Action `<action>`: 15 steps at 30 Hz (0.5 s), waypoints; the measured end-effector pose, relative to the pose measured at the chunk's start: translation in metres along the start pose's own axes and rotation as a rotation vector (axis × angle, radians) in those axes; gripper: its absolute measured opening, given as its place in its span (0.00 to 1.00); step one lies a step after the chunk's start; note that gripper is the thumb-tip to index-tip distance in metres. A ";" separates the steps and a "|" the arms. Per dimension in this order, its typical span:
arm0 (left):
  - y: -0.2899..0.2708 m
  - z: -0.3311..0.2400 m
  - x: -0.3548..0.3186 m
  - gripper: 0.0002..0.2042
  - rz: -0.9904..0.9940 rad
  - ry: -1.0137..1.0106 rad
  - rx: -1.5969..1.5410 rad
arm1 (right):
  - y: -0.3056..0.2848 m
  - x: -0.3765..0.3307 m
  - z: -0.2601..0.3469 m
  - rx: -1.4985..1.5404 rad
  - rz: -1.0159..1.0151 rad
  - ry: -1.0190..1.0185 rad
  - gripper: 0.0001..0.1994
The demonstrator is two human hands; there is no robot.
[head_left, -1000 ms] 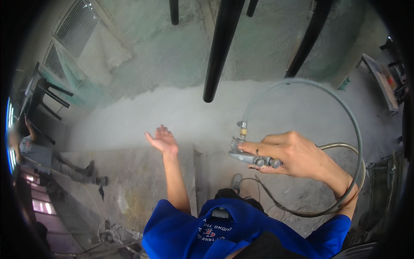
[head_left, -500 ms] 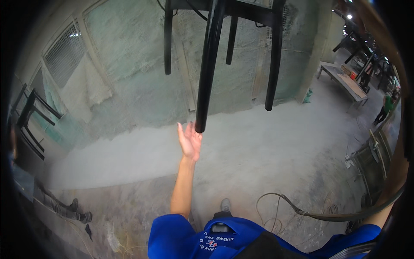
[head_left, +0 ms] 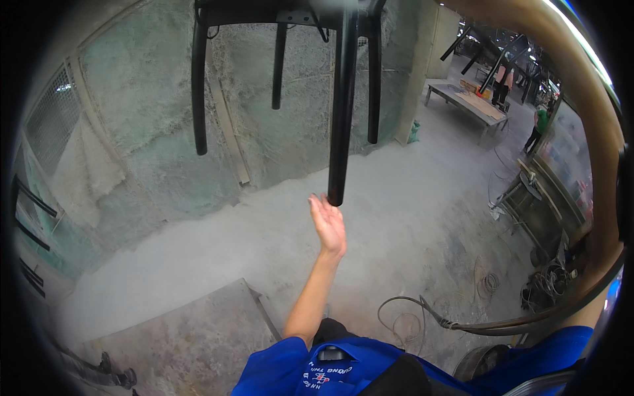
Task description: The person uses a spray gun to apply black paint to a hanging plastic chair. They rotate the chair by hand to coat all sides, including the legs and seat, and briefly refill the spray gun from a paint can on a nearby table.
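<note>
A black wooden chair frame hangs at the top middle, its legs pointing down and its upper part cut off by the picture's edge. My left hand reaches up to the lower end of the nearest leg. Its palm is turned upward, the thumb apart and the fingers stretched, partly hidden behind the leg tip, which they seem to touch. My right arm curves up along the right rim, blurred and close. The right hand lies outside the picture. A dark hose runs along beneath that arm.
A dusty green wall stands behind the chair, over a pale floor. Low at left is a flat platform. More black chair legs show at the left rim. A worktable and people are at back right; coiled hoses lie nearer.
The chair has turned, and its near leg has shifted to the right with my left hand at its tip. The view has swung, bringing more of the right side and the platform into sight.
</note>
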State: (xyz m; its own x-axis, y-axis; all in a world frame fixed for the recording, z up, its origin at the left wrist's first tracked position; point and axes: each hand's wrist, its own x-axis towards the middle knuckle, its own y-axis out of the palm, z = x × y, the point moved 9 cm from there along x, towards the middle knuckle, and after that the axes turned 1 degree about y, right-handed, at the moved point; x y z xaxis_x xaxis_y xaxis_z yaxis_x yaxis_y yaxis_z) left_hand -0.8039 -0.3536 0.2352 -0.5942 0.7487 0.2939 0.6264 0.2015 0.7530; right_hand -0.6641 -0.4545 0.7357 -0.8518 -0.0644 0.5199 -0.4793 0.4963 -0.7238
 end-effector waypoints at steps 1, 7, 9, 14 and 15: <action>0.004 0.013 -0.005 0.50 -0.021 -0.011 -0.019 | 0.010 -0.005 -0.001 0.110 0.166 0.074 0.14; -0.051 -0.013 0.034 0.44 -0.323 -0.197 -0.338 | 0.091 -0.038 -0.004 0.314 0.294 0.164 0.18; -0.141 -0.115 0.065 0.44 -0.696 0.069 -0.203 | 0.132 -0.059 -0.012 0.529 0.460 0.154 0.16; -0.223 -0.312 0.137 0.52 -0.278 0.443 -0.441 | 0.200 -0.067 -0.010 0.637 0.597 0.315 0.17; -0.217 -0.332 0.135 0.51 -0.171 0.473 -0.423 | 0.207 -0.062 -0.005 0.661 0.608 0.303 0.17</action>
State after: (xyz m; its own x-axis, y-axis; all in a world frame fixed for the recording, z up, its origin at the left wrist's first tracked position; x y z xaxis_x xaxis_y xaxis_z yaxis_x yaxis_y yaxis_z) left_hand -1.1877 -0.5058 0.3076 -0.8860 0.3502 0.3039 0.3083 -0.0446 0.9502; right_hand -0.7094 -0.3434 0.5562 -0.9481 0.3179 -0.0021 -0.0735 -0.2258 -0.9714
